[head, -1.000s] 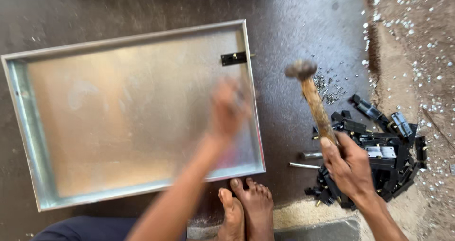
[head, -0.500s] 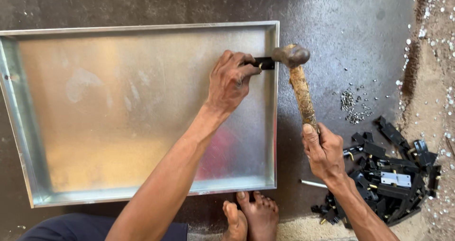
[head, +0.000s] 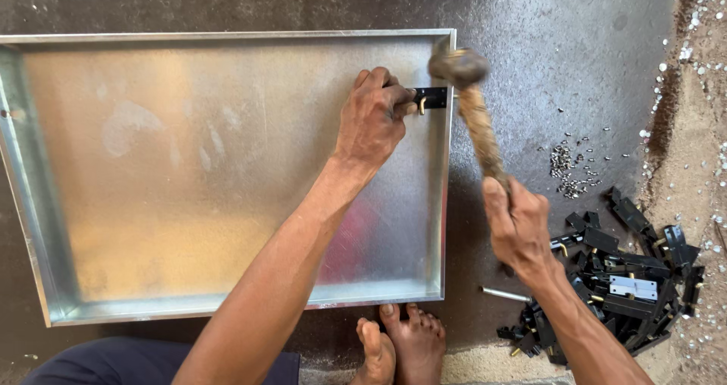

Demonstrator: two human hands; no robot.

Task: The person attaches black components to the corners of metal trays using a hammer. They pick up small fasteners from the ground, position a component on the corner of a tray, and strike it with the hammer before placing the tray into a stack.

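Up at the tray's right wall, the left hand pinches a small black metal latch plate against the inside of the shallow galvanised sheet-metal tray, fingertips touching the plate's left end. Just right of it, the right hand is clenched round the rope-wrapped handle of a steel-headed hammer; the handle runs up and leftward, so the head hangs just above and right of the plate. Farther right on the dark floor lies a pile of black metal latch parts.
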